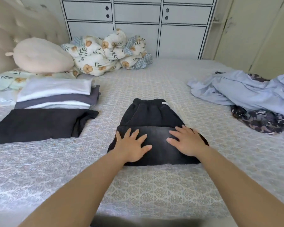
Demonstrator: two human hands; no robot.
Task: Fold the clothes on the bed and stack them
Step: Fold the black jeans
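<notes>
Hidden: black trousers (pixel 152 115) folded, lower layers covered
Hands: left hand (pixel 131 145), right hand (pixel 188 142) flat, fingers spread, pressing trousers
Bed (pixel 154 185): patterned cover, wardrobe (pixel 138 22) behind

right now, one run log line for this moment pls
step: pressing fold flat | left hand: flat on black pants | right hand: flat on pants | unfolded: blue garment

Both bare forearms reach forward, converging slightly toward the middle. Left hand (pixel 131 146): palm down, flat, fingers (pixel 134 134) spread and straight, thumb angled out to the right. Right hand (pixel 188 142): palm down, flat, fingers straight and fanned toward the left, thumb side inward. Hands lie side by side, apart, not touching each other. Wrists roughly level.
</notes>
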